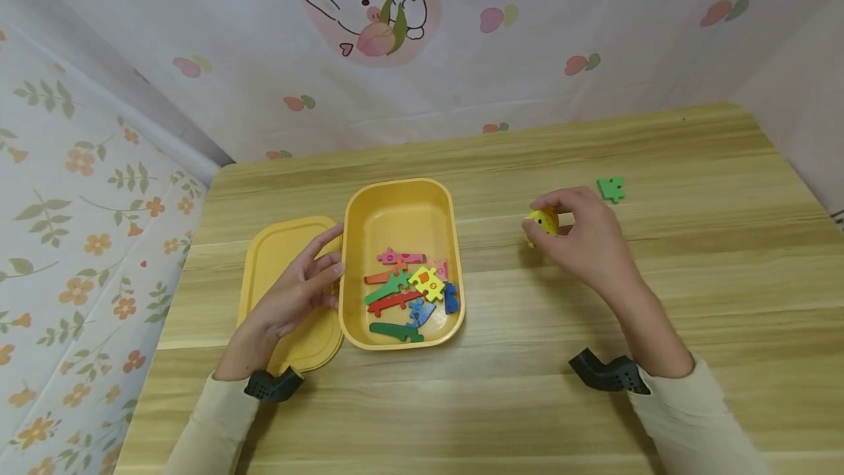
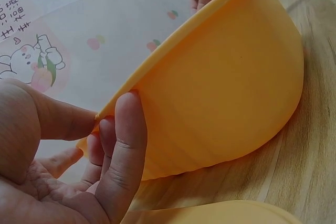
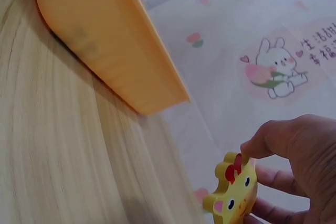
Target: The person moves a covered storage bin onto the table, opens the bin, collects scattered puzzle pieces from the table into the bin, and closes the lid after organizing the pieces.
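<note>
My right hand (image 1: 583, 237) pinches a yellow wooden animal-head puzzle piece (image 1: 544, 221) above the table. In the right wrist view this yellow piece (image 3: 236, 192) shows a painted face, red marks and a pink ear, with the thumb and fingers on its edges. At the yellow plastic box (image 1: 398, 193), my left hand (image 1: 300, 288) grips the left rim. The left wrist view has the thumb and fingers meeting at the rim of the box (image 2: 220, 87). Inside the box lie several coloured puzzle pieces, among them a yellow one (image 1: 427, 283) and a dark green one (image 1: 395, 331).
A yellow lid (image 1: 264, 248) lies flat left of the box, partly under my left hand. One green puzzle piece (image 1: 611, 189) lies on the wooden table (image 1: 514, 402) beyond my right hand. Patterned cloth (image 1: 527, 57) hangs behind the table and at the left.
</note>
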Demonstrator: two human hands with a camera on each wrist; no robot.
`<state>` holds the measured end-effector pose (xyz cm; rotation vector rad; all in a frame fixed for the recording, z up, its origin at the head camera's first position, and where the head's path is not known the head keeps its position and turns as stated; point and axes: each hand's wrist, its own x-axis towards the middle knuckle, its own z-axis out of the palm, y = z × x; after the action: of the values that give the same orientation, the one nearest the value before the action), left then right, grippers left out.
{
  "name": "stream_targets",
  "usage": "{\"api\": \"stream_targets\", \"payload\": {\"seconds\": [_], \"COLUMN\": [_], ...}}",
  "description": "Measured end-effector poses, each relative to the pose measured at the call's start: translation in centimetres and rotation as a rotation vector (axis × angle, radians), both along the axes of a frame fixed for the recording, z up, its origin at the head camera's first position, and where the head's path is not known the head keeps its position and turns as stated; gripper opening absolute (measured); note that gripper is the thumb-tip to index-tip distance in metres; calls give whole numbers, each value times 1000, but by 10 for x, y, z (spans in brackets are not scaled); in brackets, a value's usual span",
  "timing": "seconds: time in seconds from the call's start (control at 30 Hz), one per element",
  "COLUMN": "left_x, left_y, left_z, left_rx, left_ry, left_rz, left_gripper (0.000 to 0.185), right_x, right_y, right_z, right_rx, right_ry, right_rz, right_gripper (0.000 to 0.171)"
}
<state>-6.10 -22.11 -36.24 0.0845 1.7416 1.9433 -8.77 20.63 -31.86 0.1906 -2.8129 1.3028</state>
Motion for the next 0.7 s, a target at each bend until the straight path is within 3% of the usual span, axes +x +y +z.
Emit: {"api": "stream_targets", "payload": {"seconds": [0.7], "left_x": [0], "left_y": [-2], "left_z": [-1], "left_rx": [-6], "left_ry": [0], "left_rz": [-4], "left_gripper": [71], "right_x": [-1], "right_y": [-41], "right_z": [2], "right_rx": [-148], "right_ry": [-33], "right_rz": [29], "right_gripper": [31]}}
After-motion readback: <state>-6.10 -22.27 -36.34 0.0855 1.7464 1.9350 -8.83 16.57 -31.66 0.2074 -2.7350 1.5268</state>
